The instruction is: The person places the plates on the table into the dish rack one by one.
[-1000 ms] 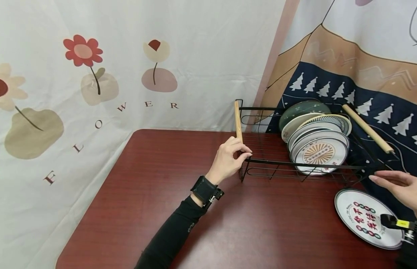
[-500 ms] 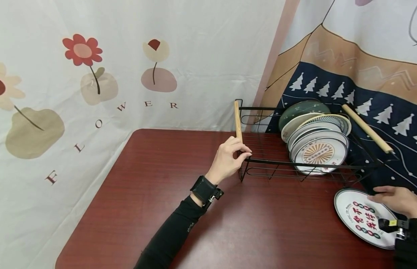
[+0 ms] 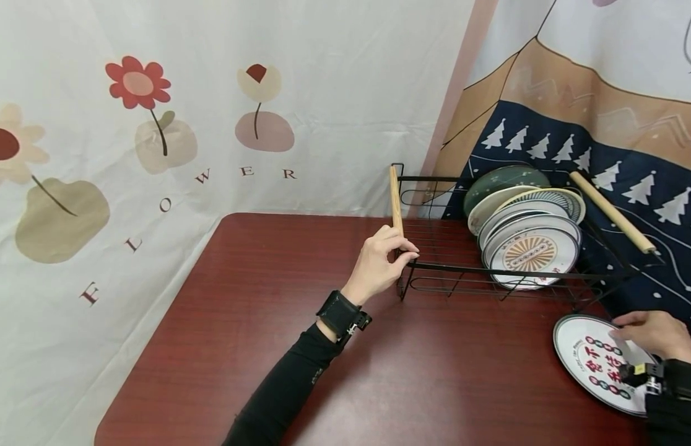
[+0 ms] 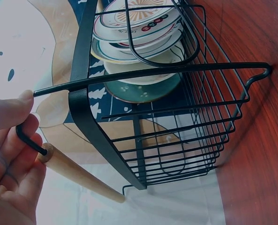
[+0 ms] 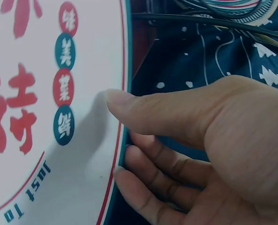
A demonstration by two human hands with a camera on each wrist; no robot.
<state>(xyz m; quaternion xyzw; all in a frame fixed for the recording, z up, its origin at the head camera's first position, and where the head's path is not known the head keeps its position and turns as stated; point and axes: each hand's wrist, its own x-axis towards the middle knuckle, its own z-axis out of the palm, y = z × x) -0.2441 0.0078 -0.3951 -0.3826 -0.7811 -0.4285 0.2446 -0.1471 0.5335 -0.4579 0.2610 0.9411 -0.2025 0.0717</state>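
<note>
My left hand (image 3: 379, 260) pinches the black wire end of a dish rack (image 3: 446, 268), just below its wooden handle (image 3: 396, 198). In the left wrist view, thumb and fingers of the left hand (image 4: 17, 150) hold the bent wire beside that handle. Several plates (image 3: 529, 254) lean upright in the rack's right half. My right hand (image 3: 654, 337) is at the rim of a white plate (image 3: 579, 356) with red characters, in front of the rack. In the right wrist view, the thumb lies over the plate (image 5: 92, 140) and the other fingers meet its edge from beneath.
The rack stands at the back right of a reddish-brown table (image 3: 256, 322). Its second wooden handle (image 3: 613, 214) slants at the right end. A dark blue cloth (image 3: 646, 272) with white trees hangs behind and right of it; a white flower-print cloth (image 3: 334, 93) covers the back.
My right hand has come down and left from above the plate to its rim and taken hold there. My left hand stays on the rack.
</note>
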